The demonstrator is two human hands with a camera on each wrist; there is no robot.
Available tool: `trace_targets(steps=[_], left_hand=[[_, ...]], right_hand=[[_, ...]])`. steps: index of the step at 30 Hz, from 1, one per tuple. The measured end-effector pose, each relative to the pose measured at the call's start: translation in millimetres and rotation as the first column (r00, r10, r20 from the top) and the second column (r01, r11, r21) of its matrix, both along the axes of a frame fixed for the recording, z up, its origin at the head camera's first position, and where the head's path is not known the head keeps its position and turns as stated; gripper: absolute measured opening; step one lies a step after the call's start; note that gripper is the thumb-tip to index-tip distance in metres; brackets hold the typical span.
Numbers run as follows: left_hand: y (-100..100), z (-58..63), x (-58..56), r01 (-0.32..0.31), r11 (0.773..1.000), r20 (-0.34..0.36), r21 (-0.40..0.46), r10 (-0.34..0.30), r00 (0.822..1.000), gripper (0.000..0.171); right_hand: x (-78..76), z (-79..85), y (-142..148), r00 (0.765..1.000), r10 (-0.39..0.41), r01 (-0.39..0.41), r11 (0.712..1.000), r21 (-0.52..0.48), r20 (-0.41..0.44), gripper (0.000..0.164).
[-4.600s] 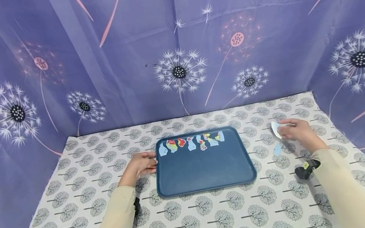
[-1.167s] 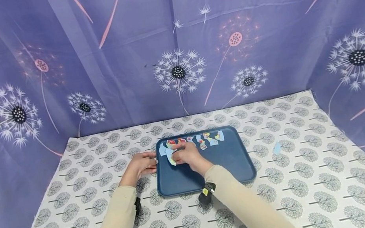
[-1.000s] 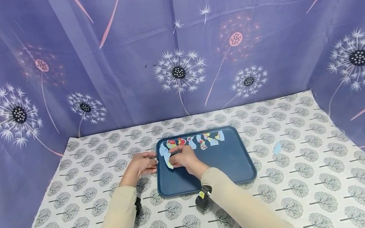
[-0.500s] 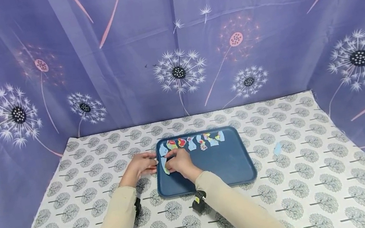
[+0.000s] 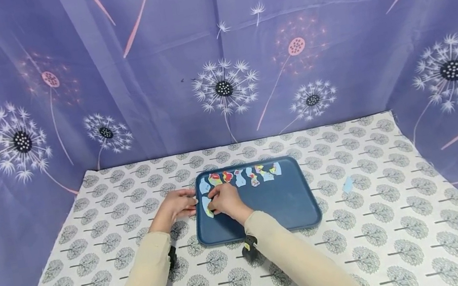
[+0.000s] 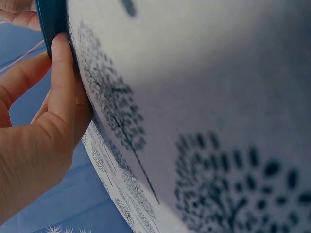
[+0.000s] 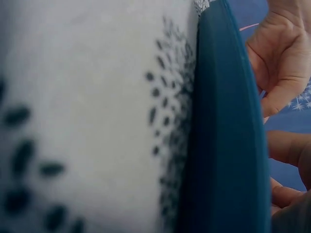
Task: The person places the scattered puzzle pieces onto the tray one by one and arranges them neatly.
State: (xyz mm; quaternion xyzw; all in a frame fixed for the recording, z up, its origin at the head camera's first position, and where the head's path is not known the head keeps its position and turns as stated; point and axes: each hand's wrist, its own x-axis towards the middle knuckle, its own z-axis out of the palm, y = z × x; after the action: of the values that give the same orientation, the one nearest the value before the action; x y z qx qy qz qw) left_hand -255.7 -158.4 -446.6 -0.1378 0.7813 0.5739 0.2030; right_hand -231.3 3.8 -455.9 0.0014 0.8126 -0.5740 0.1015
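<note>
Most of the blue tray (image 5: 262, 210) shows flat on the cloth. At its left rim, my left hand (image 5: 174, 206) grips the edge; the left wrist view shows the thumb and a finger (image 6: 61, 73) against the rim. My right hand (image 5: 226, 201) reaches over the tray's left part. Its fingers pinch a pale blue and yellowish paper piece (image 5: 206, 206), which is down on the tray, partly hidden by the fingertips. Above it, along the far rim, runs a row of several irregular printed paper pieces (image 5: 239, 178), blue, red and yellow.
A small light blue paper piece (image 5: 347, 184) lies on the tree-print tablecloth (image 5: 374, 235), right of the tray. Behind the table hangs a purple dandelion curtain (image 5: 155, 74).
My right hand took a paper piece from the right side of the cloth, brought it over the tray and lowered it below the row's left end. The left hand stays at the rim.
</note>
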Motion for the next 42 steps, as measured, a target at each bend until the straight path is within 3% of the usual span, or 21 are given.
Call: trace_targets(steps=[3, 9, 15, 25, 33, 42], left_hand=[[0.0, -0.7, 1.0, 0.002, 1.0, -0.002, 0.006, -0.002, 1.0, 0.045], [-0.6, -2.2, 1.3, 0.004, 1.0, -0.012, 0.022, -0.003, 1.0, 0.044], [0.2, -0.9, 0.2, -0.002, 1.0, -0.024, 0.026, 0.003, 1.0, 0.044], [0.1, 0.0, 0.9, -0.01, 1.0, -0.023, 0.026, 0.011, 1.0, 0.045], [0.1, 1.6, -0.9, -0.013, 1.0, -0.025, 0.016, 0.013, 1.0, 0.045], [-1.3, -0.3, -0.4, -0.006, 1.0, -0.02, 0.028, 0.006, 1.0, 0.045]], right_hand=[[-0.6, -0.5, 1.1, 1.0, 0.019, -0.019, 1.0, 0.021, -0.009, 0.022], [-2.2, 0.3, 9.9, 0.999, 0.036, -0.036, 0.998, -0.042, 0.002, 0.024], [-7.4, 4.3, 26.9, 0.997, 0.051, -0.056, 0.994, -0.092, -0.063, 0.026], [-17.1, 3.6, 69.4, 0.99, -0.054, 0.035, 0.99, -0.14, -0.131, 0.028], [-15.8, 15.5, 104.6, 0.981, -0.124, 0.094, 0.977, -0.19, -0.151, 0.03], [-11.8, 15.0, 150.6, 0.968, -0.195, 0.176, 0.976, -0.13, -0.155, 0.034]])
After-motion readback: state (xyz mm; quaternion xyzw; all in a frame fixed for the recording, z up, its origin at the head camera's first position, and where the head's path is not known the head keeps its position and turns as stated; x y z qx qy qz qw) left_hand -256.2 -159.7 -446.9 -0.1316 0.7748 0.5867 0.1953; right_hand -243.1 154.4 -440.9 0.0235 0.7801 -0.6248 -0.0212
